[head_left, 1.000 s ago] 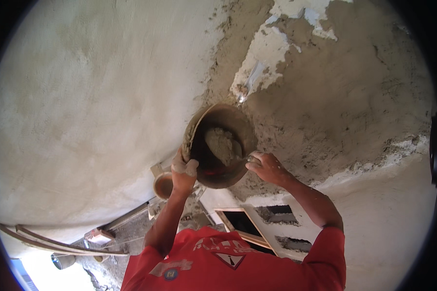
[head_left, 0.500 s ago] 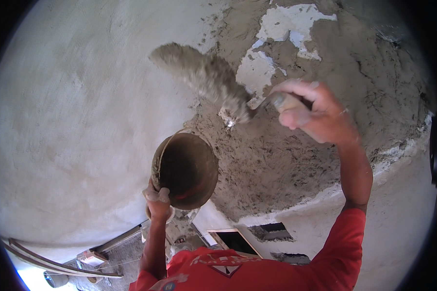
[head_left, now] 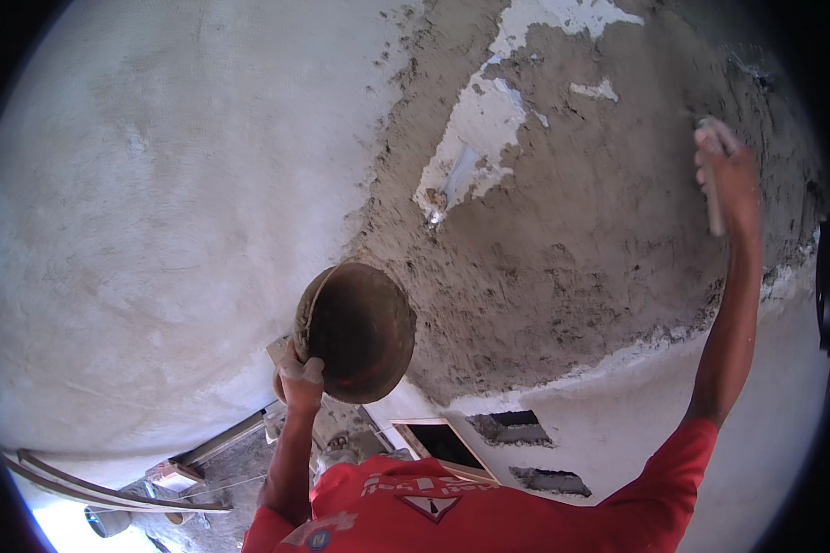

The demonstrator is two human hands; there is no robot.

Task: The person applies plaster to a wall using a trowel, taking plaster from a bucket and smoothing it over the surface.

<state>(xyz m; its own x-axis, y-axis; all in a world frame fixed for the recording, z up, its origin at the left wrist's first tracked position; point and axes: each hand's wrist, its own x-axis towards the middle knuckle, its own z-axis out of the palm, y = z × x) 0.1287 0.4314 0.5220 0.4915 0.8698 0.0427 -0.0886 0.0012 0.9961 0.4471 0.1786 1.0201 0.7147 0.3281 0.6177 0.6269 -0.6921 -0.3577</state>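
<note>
My left hand (head_left: 302,378) grips the rim of a mortar-caked bucket (head_left: 371,323), tilted so that its dark inside shows. Far to the right, my right hand (head_left: 736,180) is closed round the handle of a trowel (head_left: 714,210). The trowel's blade is hard to make out against the plaster. Rough wet plaster (head_left: 563,286) covers the surface around the trowel and right of the bucket. Amid it lies a bare white patch (head_left: 484,129) with ragged edges. Smoother, paler plaster (head_left: 175,212) spreads over the left side.
Below the rough plaster are two rectangular recesses (head_left: 512,429) and a wood-framed dark opening (head_left: 447,449). Long curved boards (head_left: 111,493) cross the lower left, near a second bucket (head_left: 108,522) and a reddish block (head_left: 173,476). A dark object (head_left: 828,286) sits at the right edge.
My right hand has swung right and slightly up with the trowel. The mortar seen on the blade earlier no longer shows, and plaster around the white patch looks smoother. The bucket has barely moved.
</note>
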